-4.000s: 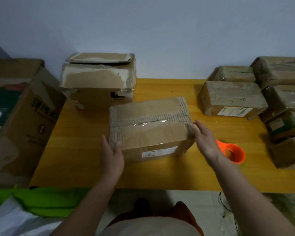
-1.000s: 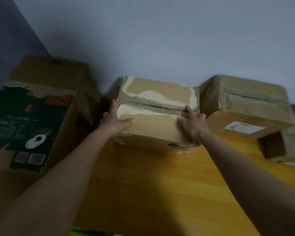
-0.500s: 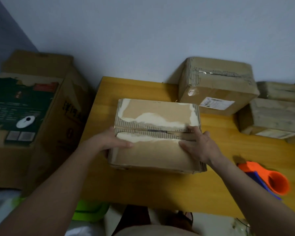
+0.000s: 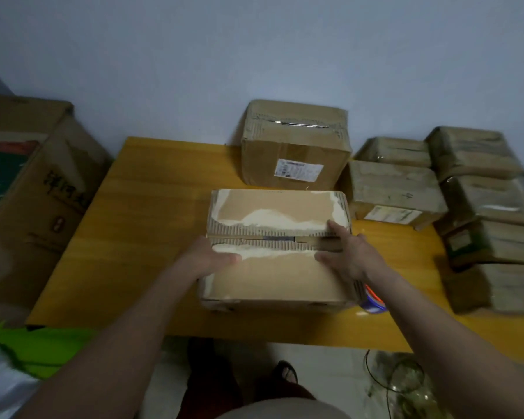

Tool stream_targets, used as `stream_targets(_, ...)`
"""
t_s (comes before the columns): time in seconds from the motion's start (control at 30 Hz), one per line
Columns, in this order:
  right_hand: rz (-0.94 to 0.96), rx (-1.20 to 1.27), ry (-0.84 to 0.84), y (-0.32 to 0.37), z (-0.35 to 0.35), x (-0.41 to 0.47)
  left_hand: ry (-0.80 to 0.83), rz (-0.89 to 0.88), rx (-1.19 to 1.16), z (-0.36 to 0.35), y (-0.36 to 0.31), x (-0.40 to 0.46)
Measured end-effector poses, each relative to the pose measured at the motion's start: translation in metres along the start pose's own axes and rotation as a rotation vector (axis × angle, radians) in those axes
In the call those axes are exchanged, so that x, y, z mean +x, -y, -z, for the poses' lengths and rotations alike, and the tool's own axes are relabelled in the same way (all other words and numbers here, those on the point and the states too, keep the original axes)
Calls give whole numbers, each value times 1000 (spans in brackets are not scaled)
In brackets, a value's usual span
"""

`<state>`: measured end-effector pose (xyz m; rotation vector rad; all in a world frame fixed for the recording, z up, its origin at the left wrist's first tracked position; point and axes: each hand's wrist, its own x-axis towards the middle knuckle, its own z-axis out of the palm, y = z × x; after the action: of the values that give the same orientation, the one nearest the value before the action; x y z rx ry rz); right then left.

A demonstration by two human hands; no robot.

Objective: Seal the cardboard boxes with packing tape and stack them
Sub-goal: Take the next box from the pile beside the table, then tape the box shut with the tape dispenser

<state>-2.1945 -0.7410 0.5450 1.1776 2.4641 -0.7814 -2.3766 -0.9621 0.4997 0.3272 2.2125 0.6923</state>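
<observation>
Cardboard, torn and unsealed: the box (image 4: 277,252) sits near the front edge of the yellow table (image 4: 139,237), flaps meeting at a middle seam. The left hand (image 4: 212,260) and right hand (image 4: 347,252) lie flat on its top at either end, fingers straight, gripping nothing. A taped box (image 4: 295,146) stands behind; a tape dispenser (image 4: 374,303) peeks out beside the right wrist.

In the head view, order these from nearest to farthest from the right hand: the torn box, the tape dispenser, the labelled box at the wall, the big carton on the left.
1. torn box: under the right hand.
2. tape dispenser: beside the wrist, mostly hidden.
3. labelled box: behind, at the wall.
4. big carton: far left, off the table.
</observation>
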Motion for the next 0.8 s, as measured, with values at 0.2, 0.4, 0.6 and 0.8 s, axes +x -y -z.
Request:
stream_targets(0.2,-3,20,42,-32,5,-1,-249,43,84,-44,-18,-29)
stream_targets(0.4,-14,69,69,-37,8,5,-255,-561,749,-71,-37,-46)
stream_targets(0.6,150,-156,-179,-23,10,24,-54,-706,986,-101,-51,-28)
stream_targets(0.8,274,-235,-153,0,10,70,-34,-715,981,-108,-55,-28)
